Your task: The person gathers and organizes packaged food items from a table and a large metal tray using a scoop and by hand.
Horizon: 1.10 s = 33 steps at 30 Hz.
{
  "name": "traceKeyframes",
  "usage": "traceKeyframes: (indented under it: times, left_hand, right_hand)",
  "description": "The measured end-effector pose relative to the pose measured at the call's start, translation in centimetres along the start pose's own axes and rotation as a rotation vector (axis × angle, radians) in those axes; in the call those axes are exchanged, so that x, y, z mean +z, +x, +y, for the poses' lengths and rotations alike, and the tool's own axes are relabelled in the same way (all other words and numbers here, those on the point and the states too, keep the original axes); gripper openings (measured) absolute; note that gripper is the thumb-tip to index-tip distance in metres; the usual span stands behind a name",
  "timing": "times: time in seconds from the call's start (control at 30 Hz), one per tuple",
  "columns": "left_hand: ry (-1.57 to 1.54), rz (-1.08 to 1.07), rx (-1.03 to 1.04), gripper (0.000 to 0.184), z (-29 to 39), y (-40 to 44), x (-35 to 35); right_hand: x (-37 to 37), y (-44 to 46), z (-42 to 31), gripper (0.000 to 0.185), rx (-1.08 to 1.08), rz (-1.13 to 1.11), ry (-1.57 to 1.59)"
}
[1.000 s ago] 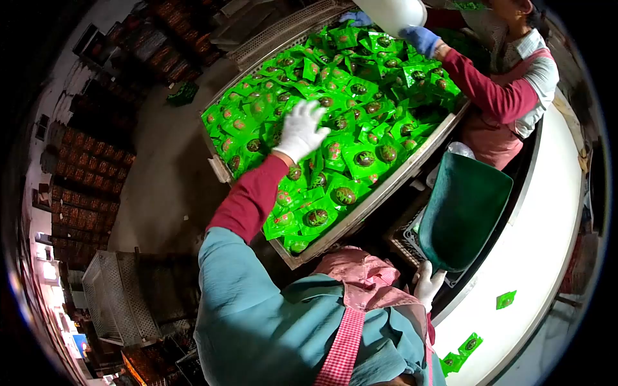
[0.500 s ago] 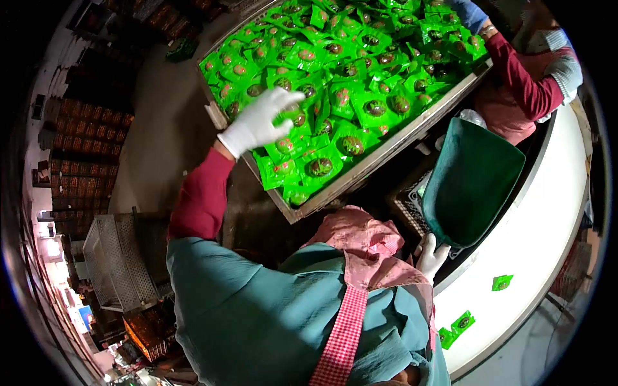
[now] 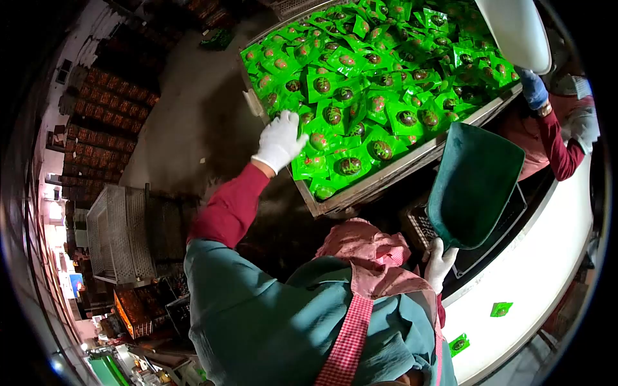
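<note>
Green packets (image 3: 349,166) heap one tray (image 3: 386,170), too many to count. Two more packets lie loose, apart, on the white table (image 3: 547,264). One scoop (image 3: 476,183), hollow side up, right of the tray. Left hand (image 3: 279,141), white-gloved: half curled, thumb apart, at the tray's left edge by the packets; cannot tell whether it grips anything. Right hand (image 3: 440,265): closed round the scoop's handle. One blue glove (image 3: 534,90), a co-worker's, beside one white vessel (image 3: 517,32).

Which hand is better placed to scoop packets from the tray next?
Probably the right hand: it grips the green scoop, next to the tray. The left hand, at the tray's edge, shows no tool.
</note>
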<state>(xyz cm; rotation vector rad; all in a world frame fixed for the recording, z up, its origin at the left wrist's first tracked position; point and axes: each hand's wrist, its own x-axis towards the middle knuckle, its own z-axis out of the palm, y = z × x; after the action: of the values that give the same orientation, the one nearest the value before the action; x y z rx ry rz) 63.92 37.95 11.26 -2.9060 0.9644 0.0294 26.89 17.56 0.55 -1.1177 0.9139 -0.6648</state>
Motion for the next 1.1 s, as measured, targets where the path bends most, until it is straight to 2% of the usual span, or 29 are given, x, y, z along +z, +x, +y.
traceKeyframes:
  times: [0.03, 0.1, 0.17, 0.3, 0.37, 0.43, 0.5, 0.53, 0.57, 0.6, 0.63, 0.7, 0.83, 0.9, 0.97, 1.03, 1.1]
  left_hand:
    - [0.172, -0.007, 0.090, 0.050, 0.4, -0.5, 0.5]
    - [0.094, -0.154, 0.189, 0.054, 0.2, -1.6, -0.6]
    - [0.032, 0.016, 0.338, 0.048, -1.7, -2.5, 0.2]
    - [-0.016, -0.124, 0.298, 0.040, -2.0, -1.0, -0.4]
    - [0.128, -0.286, 0.127, 0.034, 0.1, 0.4, -1.2]
    - [0.151, -0.287, 0.143, 0.037, 0.0, 1.0, -1.1]
    - [0.246, -0.351, 0.289, 0.041, -0.1, 2.0, -2.9]
    - [0.140, -0.346, 0.245, 0.049, -0.1, 2.3, -4.2]
    - [0.150, -0.329, 0.245, 0.049, -0.4, 2.8, -3.9]
    - [0.128, -0.069, 0.235, 0.053, -1.0, 3.3, -2.4]
    - [0.101, 0.186, 0.222, 0.057, -1.7, 3.7, -0.5]
    - [0.202, -0.130, 0.134, 0.063, -2.2, 4.2, 2.6]
    - [0.203, -0.097, 0.128, 0.062, -2.3, 4.2, 3.5]
    - [0.195, -0.070, 0.139, 0.062, -2.8, 4.9, 2.7]
    - [0.018, -0.115, 0.137, 0.060, -3.1, 5.8, 1.6]
    - [-0.073, 0.197, 0.207, 0.052, -3.1, 6.3, 1.9]
    - [-0.143, 0.323, 0.261, 0.048, -1.7, 6.1, -0.1]
  right_hand:
    - [0.0, -0.1, -0.1, 0.023, 0.028, 0.010, 0.026]
    - [-0.2, -0.5, 0.8, 0.025, 0.046, 0.050, 0.016]
    - [-0.7, -0.7, 1.5, 0.024, 0.034, 0.013, -0.006]
    - [-0.1, -1.1, 0.8, 0.023, 0.050, 0.007, 0.012]
    - [0.5, -0.8, 0.6, 0.024, 0.036, 0.007, 0.033]
    - [0.4, -0.7, 0.7, 0.026, 0.038, -0.014, 0.040]
    - [0.4, -0.3, 0.8, 0.026, 0.075, 0.008, 0.060]
    - [0.3, -0.3, 0.9, 0.025, 0.056, 0.018, 0.033]
    - [0.3, -0.4, 0.9, 0.024, 0.041, 0.027, 0.008]
    - [0.2, -0.5, 0.6, 0.027, 0.057, 0.025, -0.038]
    - [0.6, -0.8, 0.5, 0.029, 0.076, 0.052, 0.067]
    - [0.3, -0.4, 1.5, 0.030, 0.069, 0.076, 0.016]
    - [0.4, -0.2, 1.8, 0.031, 0.086, 0.038, -0.020]
    - [0.1, 0.5, 3.0, 0.028, 0.010, 0.027, -0.055]
    - [0.5, 0.5, 2.7, 0.026, 0.006, 0.028, -0.063]
    - [0.9, 0.2, 1.7, 0.024, -0.002, 0.070, -0.075]
    - [1.4, -0.2, 0.8, 0.018, -0.018, 0.039, -0.190]
